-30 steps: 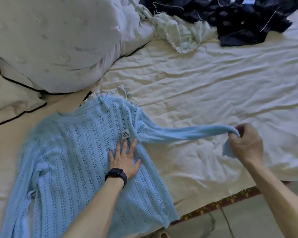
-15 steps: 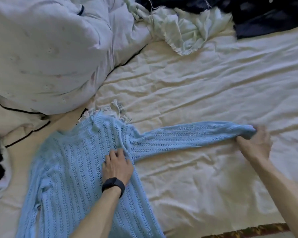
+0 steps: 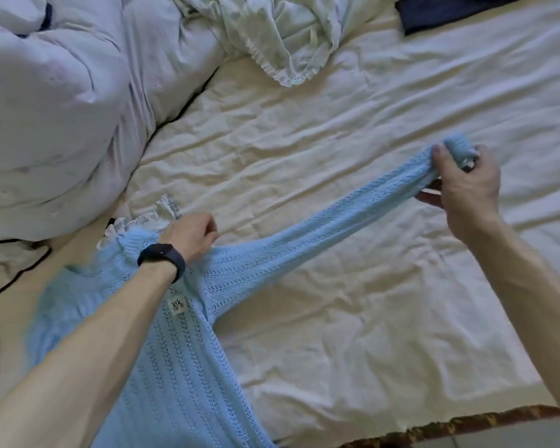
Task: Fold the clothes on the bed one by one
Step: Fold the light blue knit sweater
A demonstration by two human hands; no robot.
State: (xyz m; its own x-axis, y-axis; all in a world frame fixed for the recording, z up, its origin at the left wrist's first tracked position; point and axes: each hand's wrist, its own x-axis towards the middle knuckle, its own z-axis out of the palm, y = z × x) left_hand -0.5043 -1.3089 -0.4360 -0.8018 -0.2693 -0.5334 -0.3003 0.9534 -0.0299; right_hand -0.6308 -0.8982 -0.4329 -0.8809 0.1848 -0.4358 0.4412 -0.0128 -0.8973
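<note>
A light blue knit sweater [image 3: 181,367] lies on the bed at lower left, its body spread flat and a small white label showing near the shoulder. One sleeve [image 3: 320,227] stretches up and to the right, lifted off the sheet. My right hand [image 3: 466,185] grips the cuff end of that sleeve. My left hand [image 3: 188,236], with a dark watch on the wrist, has its fingers curled on the sweater's shoulder where the sleeve joins.
A cream wrinkled sheet [image 3: 353,101] covers the bed. A big white duvet [image 3: 55,101] is heaped at upper left. A pale green garment [image 3: 282,37] and dark clothes [image 3: 440,12] lie at the far edge. A small patterned white cloth [image 3: 143,219] peeks above the sweater. The bed's front edge [image 3: 450,428] runs at lower right.
My left hand slid from the sweater's chest up to the shoulder seam and curled its fingers. My right hand raised the cuff off the sheet, pulling the sleeve taut.
</note>
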